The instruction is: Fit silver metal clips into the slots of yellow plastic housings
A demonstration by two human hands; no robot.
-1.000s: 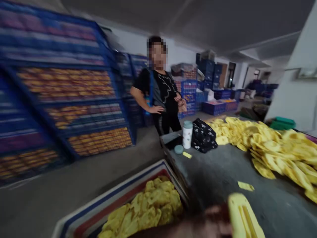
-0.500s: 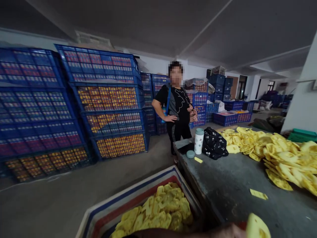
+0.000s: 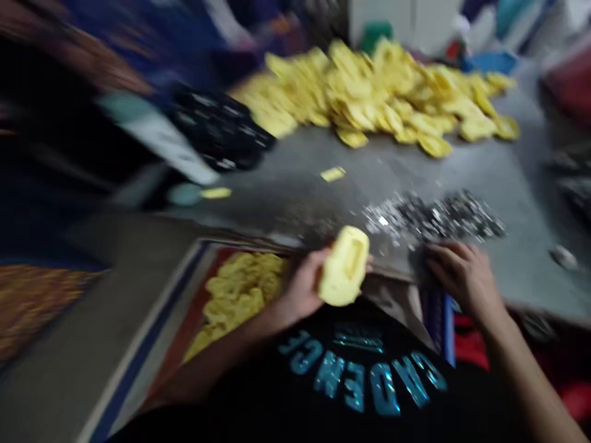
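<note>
My left hand (image 3: 307,286) is closed on a pale yellow foam-like piece (image 3: 344,267) with rounded ends and a rectangular slot, in front of my body. My right hand (image 3: 462,267) rests at the table's near edge, palm down, just below a heap of small shiny metal pieces (image 3: 434,215). Its fingers are bent and look slightly apart, with nothing visible in them, though blur hides detail. Beside my left forearm stands a striped bin (image 3: 138,347) holding many similar yellow pieces (image 3: 242,289).
A big pile of yellow pieces (image 3: 369,92) lies along the back of the grey table (image 3: 475,166). At the left are a white bottle (image 3: 161,135), a round lid (image 3: 183,194) and a black patterned bag (image 3: 217,126). Another person's arm (image 3: 106,67) reaches toward the bottle.
My view has swung down and right from the room to the table. The yellow piece in my left hand is now fully in view. The other person's arm is now near the bottle.
</note>
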